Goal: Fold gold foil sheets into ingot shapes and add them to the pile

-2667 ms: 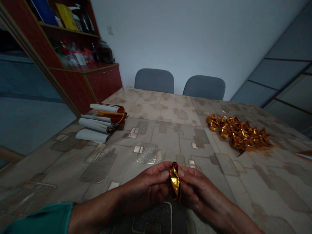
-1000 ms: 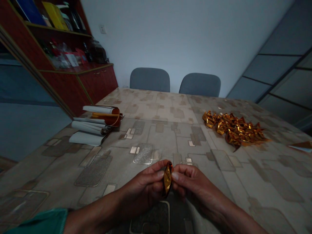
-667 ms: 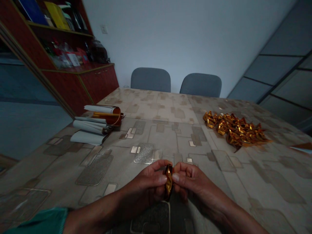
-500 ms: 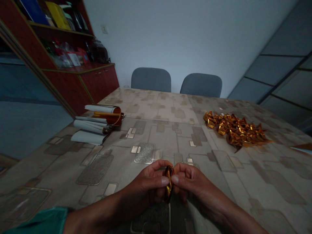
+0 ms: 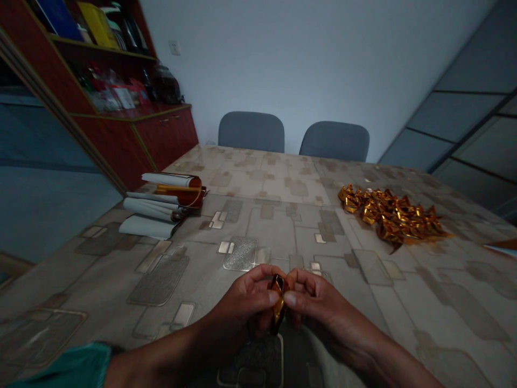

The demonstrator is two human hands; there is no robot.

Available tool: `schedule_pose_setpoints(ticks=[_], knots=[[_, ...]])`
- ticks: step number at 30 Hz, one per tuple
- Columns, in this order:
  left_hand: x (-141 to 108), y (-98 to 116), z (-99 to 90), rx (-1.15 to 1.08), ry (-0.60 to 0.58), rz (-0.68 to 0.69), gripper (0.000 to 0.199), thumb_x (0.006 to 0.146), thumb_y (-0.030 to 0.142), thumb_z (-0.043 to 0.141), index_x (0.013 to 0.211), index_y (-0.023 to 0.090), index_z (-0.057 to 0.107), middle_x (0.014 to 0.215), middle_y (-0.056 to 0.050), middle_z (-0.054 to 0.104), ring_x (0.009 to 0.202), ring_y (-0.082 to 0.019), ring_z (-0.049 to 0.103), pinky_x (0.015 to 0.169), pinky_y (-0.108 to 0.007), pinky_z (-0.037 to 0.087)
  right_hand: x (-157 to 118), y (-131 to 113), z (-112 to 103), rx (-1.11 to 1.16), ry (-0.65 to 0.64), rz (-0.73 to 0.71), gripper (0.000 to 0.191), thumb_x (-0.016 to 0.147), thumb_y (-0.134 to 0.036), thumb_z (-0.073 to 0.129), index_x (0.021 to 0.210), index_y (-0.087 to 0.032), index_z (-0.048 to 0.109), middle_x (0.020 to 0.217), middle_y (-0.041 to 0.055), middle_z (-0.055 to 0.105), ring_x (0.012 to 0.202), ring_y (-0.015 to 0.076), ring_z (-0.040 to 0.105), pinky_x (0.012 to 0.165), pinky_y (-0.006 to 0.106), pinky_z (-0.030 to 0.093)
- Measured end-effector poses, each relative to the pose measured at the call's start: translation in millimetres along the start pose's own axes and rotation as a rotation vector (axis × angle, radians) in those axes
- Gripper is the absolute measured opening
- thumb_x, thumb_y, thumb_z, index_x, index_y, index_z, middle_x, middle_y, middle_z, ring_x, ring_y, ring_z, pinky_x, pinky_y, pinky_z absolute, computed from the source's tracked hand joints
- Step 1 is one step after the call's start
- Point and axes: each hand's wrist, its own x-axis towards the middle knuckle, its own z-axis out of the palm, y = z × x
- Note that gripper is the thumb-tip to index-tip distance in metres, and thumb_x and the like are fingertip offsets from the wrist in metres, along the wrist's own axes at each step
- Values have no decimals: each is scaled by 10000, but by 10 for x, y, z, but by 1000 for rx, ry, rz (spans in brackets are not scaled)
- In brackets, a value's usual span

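Observation:
A small folded piece of shiny gold foil paper is pinched between both hands, above the near part of the table. My left hand grips its left side with thumb and fingers. From the right, my right hand pinches the same piece, its thumb close to the left thumb. The fingers hide part of the folds. Farther off to the right lies a cluster of folded gold foil pieces. At the left is a stack of bent foil sheets, white on one side and gold on the other.
A patterned cloth covers the table. Two grey chairs stand at its far edge, by the wall. A flat gold and white sheet lies at the right edge. At the back left is a red-brown cabinet with items on its shelves.
Both hands stay almost in place on the folded foil piece. Its upper end looks slightly more opened, and the fingers have shifted a little. The view has moved slightly.

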Motion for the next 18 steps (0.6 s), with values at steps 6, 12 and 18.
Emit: schedule_pose_setpoints(ticks=[6, 12, 18], knots=[[-8, -1, 10, 14, 20, -15, 418, 799, 398, 793, 1082, 181, 575, 752, 17, 628, 439, -40, 438, 401, -173, 262, 3, 25, -22, 95, -9, 37, 429, 679, -418, 923, 847, -151, 632, 690, -23, 616, 573, 80, 519, 549, 198, 399], [-9, -6, -6, -31, 10, -30, 432, 810, 377, 802, 1118, 184, 567, 746, 3, 650, 471, -48, 465, 446, -174, 288, 15, 27, -30, 130, -12, 24, 362, 716, -381, 910, 820, -163, 639, 672, -22, 631, 559, 77, 534, 545, 192, 417], [-10, 41, -22, -118, 47, -97, 420, 826, 386, 800, 1138, 187, 600, 821, -30, 683, 585, -87, 613, 531, -176, 396, 3, 24, -53, 181, 16, 51, 348, 722, -345, 911, 882, -171, 656, 737, -20, 651, 579, 71, 541, 552, 181, 442]])
